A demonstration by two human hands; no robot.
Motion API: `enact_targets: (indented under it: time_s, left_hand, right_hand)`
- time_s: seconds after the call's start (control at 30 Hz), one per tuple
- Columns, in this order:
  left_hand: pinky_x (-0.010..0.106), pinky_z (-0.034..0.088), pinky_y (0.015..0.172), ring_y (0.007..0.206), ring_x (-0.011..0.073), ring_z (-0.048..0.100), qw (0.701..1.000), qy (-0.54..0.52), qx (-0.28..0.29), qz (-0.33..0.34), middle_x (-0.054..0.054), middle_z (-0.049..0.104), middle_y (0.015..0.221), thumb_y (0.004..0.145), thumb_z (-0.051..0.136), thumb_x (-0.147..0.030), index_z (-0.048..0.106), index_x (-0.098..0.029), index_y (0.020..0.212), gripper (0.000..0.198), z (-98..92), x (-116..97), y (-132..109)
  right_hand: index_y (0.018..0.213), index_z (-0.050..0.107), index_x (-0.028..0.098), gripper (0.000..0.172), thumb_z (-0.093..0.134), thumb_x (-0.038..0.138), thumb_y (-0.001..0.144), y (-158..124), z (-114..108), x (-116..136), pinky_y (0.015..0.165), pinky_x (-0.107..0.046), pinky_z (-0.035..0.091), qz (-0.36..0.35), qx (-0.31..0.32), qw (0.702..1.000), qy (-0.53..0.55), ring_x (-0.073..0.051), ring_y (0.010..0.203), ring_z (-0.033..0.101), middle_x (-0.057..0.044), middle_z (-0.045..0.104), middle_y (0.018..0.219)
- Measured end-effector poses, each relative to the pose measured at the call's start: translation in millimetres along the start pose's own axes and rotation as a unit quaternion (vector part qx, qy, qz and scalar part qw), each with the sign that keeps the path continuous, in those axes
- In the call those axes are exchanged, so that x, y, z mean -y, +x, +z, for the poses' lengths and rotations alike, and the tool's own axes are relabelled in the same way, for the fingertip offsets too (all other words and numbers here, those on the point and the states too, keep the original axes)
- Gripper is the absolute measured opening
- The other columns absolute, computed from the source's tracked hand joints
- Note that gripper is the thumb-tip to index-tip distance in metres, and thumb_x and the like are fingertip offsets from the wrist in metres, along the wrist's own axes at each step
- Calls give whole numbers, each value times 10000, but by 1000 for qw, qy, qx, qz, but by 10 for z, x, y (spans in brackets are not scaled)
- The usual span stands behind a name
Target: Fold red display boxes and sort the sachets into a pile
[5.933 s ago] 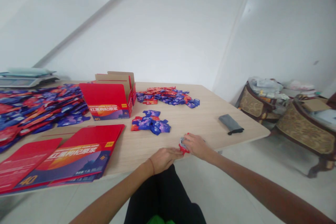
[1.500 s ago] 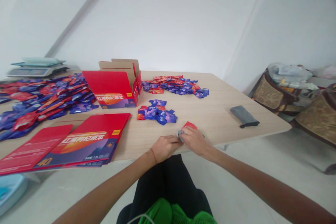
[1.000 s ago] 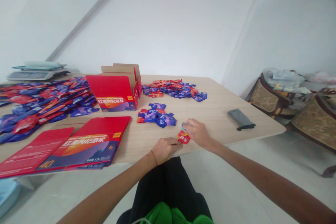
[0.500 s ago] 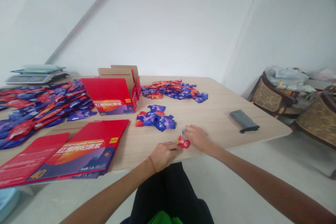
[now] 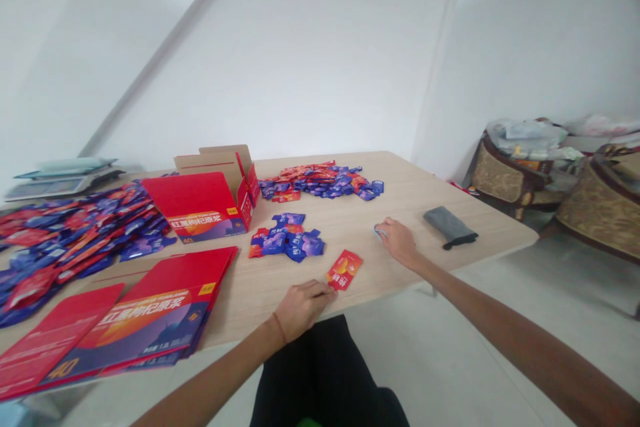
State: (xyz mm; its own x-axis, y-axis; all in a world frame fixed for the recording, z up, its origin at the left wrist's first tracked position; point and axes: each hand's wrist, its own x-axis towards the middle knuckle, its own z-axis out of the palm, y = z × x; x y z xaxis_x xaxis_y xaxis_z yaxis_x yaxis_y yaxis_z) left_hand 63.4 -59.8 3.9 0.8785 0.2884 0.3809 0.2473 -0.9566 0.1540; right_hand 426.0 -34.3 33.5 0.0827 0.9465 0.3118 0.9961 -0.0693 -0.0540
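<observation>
Head view: left hand (image 5: 303, 307) at table's (image 5: 415, 180) near edge, fingertips on the near corner of red sachet (image 5: 345, 269); can't tell if pinched or just pressed. Sachet lies flat by that edge. Right hand (image 5: 395, 238) farther right, apart from sachet, fingers closed around small grey item (image 5: 379, 231), mostly hidden. Dark grey pouch (image 5: 449, 225) near right corner. Small sachet cluster (image 5: 304, 245) beyond left hand; larger sachet pile (image 5: 325, 181) toward far edge. Flattened cartons (image 5: 150, 313) along near edge, left.
</observation>
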Motion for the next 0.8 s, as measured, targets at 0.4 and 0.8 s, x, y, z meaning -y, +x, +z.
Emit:
enact_targets:
  time_s: [0.4,0.8]
  left_hand:
    - [347,522,1064,1214,208,625,998,-35,0,-46,110,652,1319,1062,402,-185,616,-202,1343,353,-328,-9,399]
    - [419,607,739,963,342,738,930,230,192,-211,241,715,1076,1021,534,-290,663,-67,1197,312,194,-350,1464]
  right_hand:
    - [1229,699,256,318,457,232,1024,-264,255,-633,793,-258,375,66,-3,998,10,-181,1009,586,-75,632,1161]
    - [1256,682,230,327,438,250,1041,-291,250,-664,779,-265,383,44,-15,999,28,-188,1003,595,-90,630,1170]
